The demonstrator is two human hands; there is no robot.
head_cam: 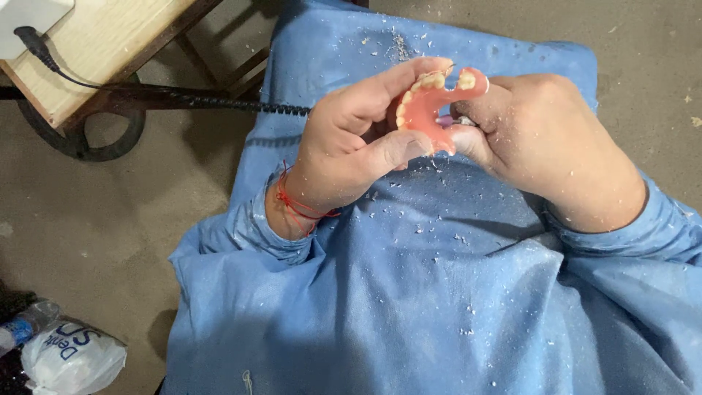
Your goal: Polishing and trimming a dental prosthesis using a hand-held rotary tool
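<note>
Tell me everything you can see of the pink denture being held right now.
The denture is a horseshoe-shaped pink plate, acrylic by its look, with a row of pale yellowish teeth along its arch. It is held up over the lap. The left hand pinches it between forefinger above and thumb below; the right hand meets its other side, where a small purplish tool tip shows. White shavings dot the blue gown beneath.

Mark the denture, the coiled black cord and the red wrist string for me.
denture [423, 117]: head view, pink base plate.
coiled black cord [241, 105]: head view, mid-coil.
red wrist string [292, 206]: head view, strands on left wrist.
</note>
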